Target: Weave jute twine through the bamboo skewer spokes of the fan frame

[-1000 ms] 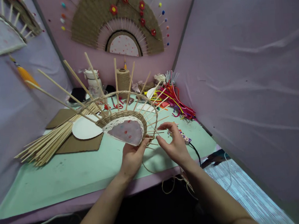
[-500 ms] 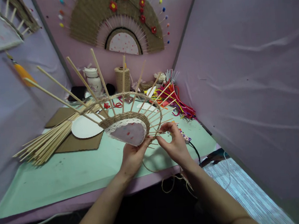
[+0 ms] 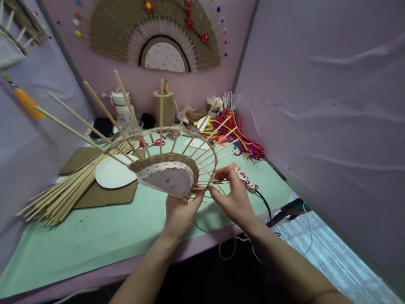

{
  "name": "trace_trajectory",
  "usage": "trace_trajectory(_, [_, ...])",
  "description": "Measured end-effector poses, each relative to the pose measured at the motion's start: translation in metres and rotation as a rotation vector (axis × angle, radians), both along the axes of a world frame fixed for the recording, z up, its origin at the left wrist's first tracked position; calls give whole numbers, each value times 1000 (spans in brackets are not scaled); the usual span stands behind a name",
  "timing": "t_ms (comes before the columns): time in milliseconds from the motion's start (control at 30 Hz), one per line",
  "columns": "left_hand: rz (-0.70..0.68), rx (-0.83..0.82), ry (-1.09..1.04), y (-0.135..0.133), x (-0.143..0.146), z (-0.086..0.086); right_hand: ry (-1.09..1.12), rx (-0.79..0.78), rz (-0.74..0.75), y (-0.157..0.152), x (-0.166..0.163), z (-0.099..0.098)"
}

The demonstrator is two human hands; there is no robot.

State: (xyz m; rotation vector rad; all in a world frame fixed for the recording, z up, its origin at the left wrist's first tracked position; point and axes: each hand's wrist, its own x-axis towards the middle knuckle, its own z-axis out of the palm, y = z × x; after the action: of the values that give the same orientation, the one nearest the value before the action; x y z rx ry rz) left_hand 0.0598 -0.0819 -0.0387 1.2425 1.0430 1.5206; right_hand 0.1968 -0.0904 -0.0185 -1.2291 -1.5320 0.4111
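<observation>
Green-covered bench (image 3: 90, 242) below lilac walls (image 3: 328, 127). Above it, stick fan (image 3: 169, 181), clasped at lower right corner in left hand (image 3: 181, 215). Right hand (image 3: 233, 196) alongside, fingers (image 3: 228, 172) narrowly curled at twine (image 3: 216, 158); cannot tell if pinching. Seemingly weaving between sticks (image 3: 104, 108); next, probably needing steady fan, snug pull.

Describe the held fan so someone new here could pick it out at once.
Start at the green tabletop and look to the left hand above it. That hand holds a fan with a lace-edged, half-round centre. Unlike the red-flowered fan on the wall, broadly covered in brown, its pale sticks splay out mostly bare.
</observation>
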Motion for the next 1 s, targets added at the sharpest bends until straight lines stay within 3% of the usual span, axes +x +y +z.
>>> trace_trajectory(267, [60, 21, -65, -4, 2, 10, 29, 31, 65, -4, 3, 1])
trace_trajectory(1000, [67, 70, -68, -7, 4, 2, -18, 23, 0, -5, -4, 0])
